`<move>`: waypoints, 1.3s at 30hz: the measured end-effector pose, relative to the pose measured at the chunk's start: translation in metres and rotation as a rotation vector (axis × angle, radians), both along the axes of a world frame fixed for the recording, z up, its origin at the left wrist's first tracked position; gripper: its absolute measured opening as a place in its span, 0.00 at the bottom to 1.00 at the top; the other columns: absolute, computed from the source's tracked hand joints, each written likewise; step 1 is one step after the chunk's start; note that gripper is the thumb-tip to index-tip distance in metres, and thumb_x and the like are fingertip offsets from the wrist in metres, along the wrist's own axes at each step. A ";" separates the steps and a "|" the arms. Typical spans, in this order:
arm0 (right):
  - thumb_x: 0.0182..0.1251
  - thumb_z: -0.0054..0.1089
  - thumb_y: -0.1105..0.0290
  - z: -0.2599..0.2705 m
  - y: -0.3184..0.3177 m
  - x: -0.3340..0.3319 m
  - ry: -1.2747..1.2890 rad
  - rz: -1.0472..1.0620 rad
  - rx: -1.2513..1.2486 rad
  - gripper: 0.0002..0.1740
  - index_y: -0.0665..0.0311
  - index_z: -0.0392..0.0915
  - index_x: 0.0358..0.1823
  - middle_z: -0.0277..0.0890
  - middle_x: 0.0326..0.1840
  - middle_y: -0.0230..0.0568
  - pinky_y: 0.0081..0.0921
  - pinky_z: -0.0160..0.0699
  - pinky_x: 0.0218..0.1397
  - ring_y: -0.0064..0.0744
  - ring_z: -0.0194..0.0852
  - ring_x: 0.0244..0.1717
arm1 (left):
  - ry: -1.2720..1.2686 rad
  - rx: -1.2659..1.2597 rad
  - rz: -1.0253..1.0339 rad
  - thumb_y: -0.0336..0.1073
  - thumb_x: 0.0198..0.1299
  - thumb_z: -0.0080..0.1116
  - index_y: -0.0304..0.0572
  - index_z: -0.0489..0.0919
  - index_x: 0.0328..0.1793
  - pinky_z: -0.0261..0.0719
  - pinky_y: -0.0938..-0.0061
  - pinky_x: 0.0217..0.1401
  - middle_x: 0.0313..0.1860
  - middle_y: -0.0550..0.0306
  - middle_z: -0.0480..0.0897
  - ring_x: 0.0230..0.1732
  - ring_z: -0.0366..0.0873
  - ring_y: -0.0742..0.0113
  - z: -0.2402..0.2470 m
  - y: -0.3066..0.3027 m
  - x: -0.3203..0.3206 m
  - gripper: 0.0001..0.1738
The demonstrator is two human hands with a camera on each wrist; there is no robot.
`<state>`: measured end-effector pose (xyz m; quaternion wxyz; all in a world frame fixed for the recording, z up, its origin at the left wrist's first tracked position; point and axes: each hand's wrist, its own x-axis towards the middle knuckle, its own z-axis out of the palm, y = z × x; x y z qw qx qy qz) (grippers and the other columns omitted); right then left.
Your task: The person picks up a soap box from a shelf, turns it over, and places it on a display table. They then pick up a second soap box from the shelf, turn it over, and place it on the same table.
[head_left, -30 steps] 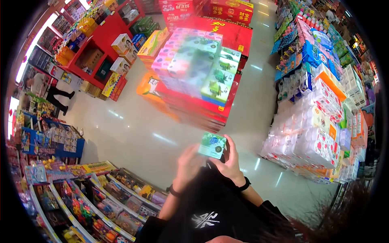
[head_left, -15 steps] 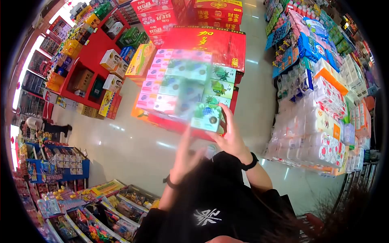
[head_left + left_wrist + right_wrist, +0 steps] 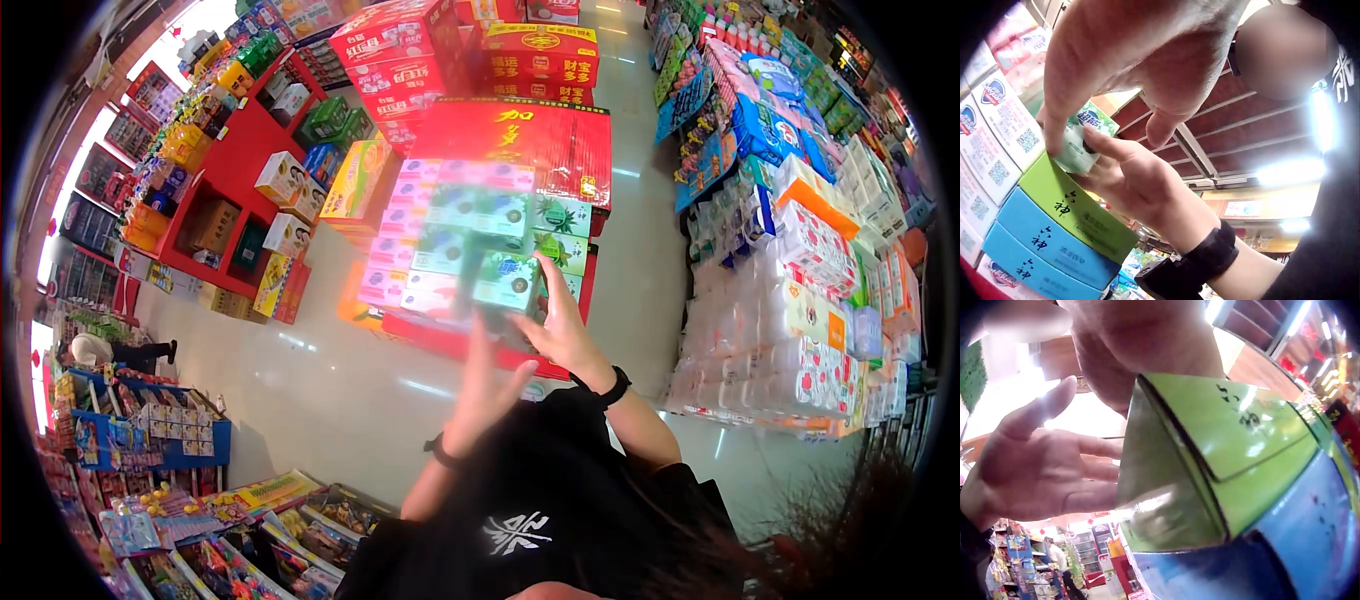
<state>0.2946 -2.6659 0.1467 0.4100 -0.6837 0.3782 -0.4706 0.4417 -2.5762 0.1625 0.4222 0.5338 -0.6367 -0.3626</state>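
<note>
My right hand [image 3: 570, 335] pinches a green-and-white soap box [image 3: 503, 283] by its right side, over the front of a stack of cartons. In the left wrist view, the right hand's thumb lies across the face of this soap box [image 3: 1079, 144]. My left hand [image 3: 482, 390], slightly blurred, is just below the box's left edge, its fingers extended. The right wrist view shows that left hand [image 3: 1041, 469] with a spread palm. Matching green-and-white boxes [image 3: 445, 250] sit on the stack to the left. Green cartons [image 3: 558, 252] stand in a column on the right.
Pink boxes [image 3: 392, 250] border the stack's left side, and large red cartons [image 3: 530, 130] rise behind it. Wrapped paper rolls [image 3: 770, 330] are piled at right. Toy bins [image 3: 290, 540] lie at lower left, near a blue rack [image 3: 150, 430]. A person [image 3: 120, 350] is bent over farther left.
The right hand has carried the soap box from near the body forward over the stack's front. The left hand has moved along with it. The view has shifted toward the stack.
</note>
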 end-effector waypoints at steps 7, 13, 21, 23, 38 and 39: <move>0.64 0.72 0.71 -0.009 -0.013 0.012 0.114 -0.089 -0.159 0.56 0.68 0.39 0.84 0.51 0.82 0.62 0.41 0.64 0.77 0.53 0.56 0.80 | -0.027 -0.040 -0.070 0.31 0.59 0.72 0.30 0.32 0.85 0.67 0.55 0.77 0.86 0.32 0.40 0.86 0.45 0.44 0.004 -0.008 -0.001 0.63; 0.70 0.63 0.70 0.028 -0.011 0.020 0.061 -0.012 -0.080 0.52 0.74 0.35 0.83 0.47 0.83 0.66 0.42 0.56 0.80 0.61 0.51 0.82 | 0.061 0.003 -0.076 0.31 0.59 0.72 0.29 0.32 0.85 0.64 0.54 0.79 0.86 0.32 0.42 0.86 0.45 0.46 -0.001 -0.015 -0.001 0.64; 0.72 0.57 0.75 0.038 -0.012 0.027 -0.084 0.032 0.034 0.48 0.72 0.35 0.83 0.47 0.83 0.63 0.42 0.50 0.83 0.61 0.47 0.83 | 0.096 0.006 -0.119 0.29 0.60 0.70 0.31 0.29 0.85 0.63 0.54 0.79 0.86 0.34 0.40 0.85 0.47 0.47 -0.006 -0.021 0.003 0.64; 0.72 0.57 0.75 0.034 -0.014 0.025 0.027 0.012 -0.032 0.47 0.72 0.36 0.84 0.46 0.84 0.63 0.43 0.47 0.83 0.60 0.45 0.84 | 0.104 -0.003 -0.126 0.27 0.60 0.70 0.32 0.28 0.85 0.64 0.55 0.79 0.86 0.34 0.40 0.85 0.48 0.47 -0.008 -0.021 0.002 0.64; 0.69 0.62 0.72 0.006 -0.019 0.021 0.014 -0.070 -0.145 0.44 0.71 0.47 0.81 0.54 0.80 0.63 0.45 0.50 0.81 0.63 0.51 0.81 | 0.024 -0.049 -0.131 0.25 0.59 0.68 0.35 0.32 0.86 0.69 0.54 0.76 0.87 0.38 0.35 0.83 0.54 0.47 -0.019 -0.023 0.003 0.62; 0.69 0.62 0.72 0.001 -0.019 0.020 0.040 -0.071 -0.141 0.45 0.71 0.47 0.82 0.54 0.80 0.63 0.45 0.50 0.82 0.63 0.50 0.81 | 0.025 -0.044 -0.130 0.25 0.59 0.68 0.35 0.32 0.86 0.69 0.54 0.76 0.87 0.38 0.34 0.83 0.54 0.46 -0.019 -0.023 0.002 0.61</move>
